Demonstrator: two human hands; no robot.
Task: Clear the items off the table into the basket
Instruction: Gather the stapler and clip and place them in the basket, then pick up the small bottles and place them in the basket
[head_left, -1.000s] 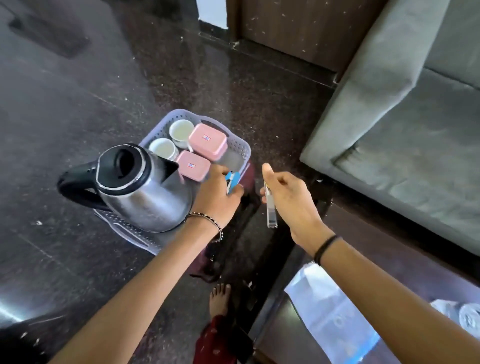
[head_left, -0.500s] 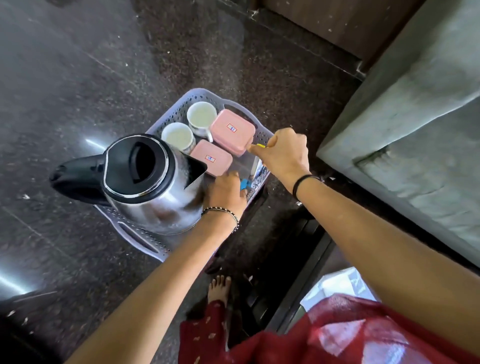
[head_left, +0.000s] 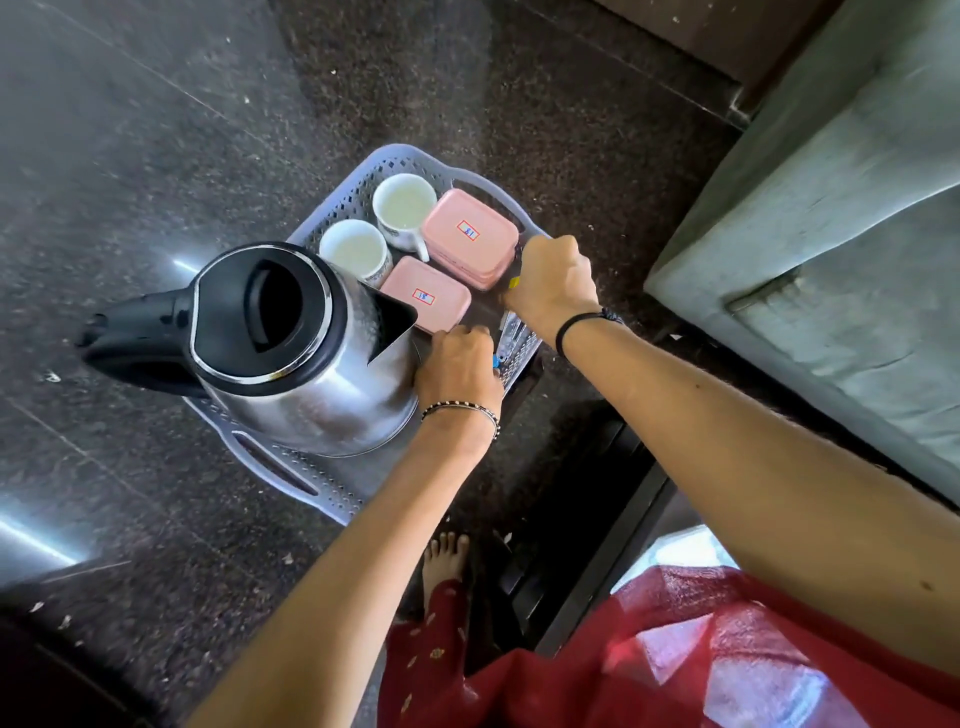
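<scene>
Holding a small blue thing (head_left: 496, 360), my left hand (head_left: 457, 374) stays curled beside the kettle (head_left: 311, 395) inside the basket (head_left: 332, 499). My right hand (head_left: 556, 283) has fingers clenched on a yellow-tipped stick (head_left: 514, 283), at the basket's right wall.

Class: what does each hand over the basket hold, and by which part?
The left hand grips a small blue item, mostly hidden in its fist. The right hand grips a yellow-tipped item; the part cannot be told.

Kettle (head_left: 291, 358), cups (head_left: 404, 208) in basket (head_left: 291, 478)
</scene>
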